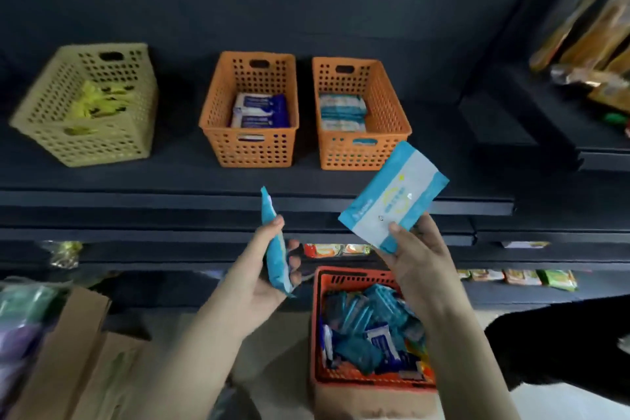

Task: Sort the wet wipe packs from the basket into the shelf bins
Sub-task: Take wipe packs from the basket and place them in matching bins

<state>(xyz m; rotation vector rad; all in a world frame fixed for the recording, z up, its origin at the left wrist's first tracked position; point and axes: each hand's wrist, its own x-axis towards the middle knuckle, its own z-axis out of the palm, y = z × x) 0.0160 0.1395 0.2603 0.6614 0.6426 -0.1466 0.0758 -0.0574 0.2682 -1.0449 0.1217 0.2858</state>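
Right hand [421, 262], flat rectangular pack [392, 196]

Brown cardboard flaps [78, 344] lie lower left (blurred plastic bags [20, 317] beside them); golden snack packets [586, 31] fill the right-hand shelf [504, 116].

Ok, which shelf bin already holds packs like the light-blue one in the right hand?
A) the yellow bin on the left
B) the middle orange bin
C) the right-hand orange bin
C: the right-hand orange bin holds light-blue-and-white packs like the pack the right hand holds; the middle orange bin has dark-blue ones.
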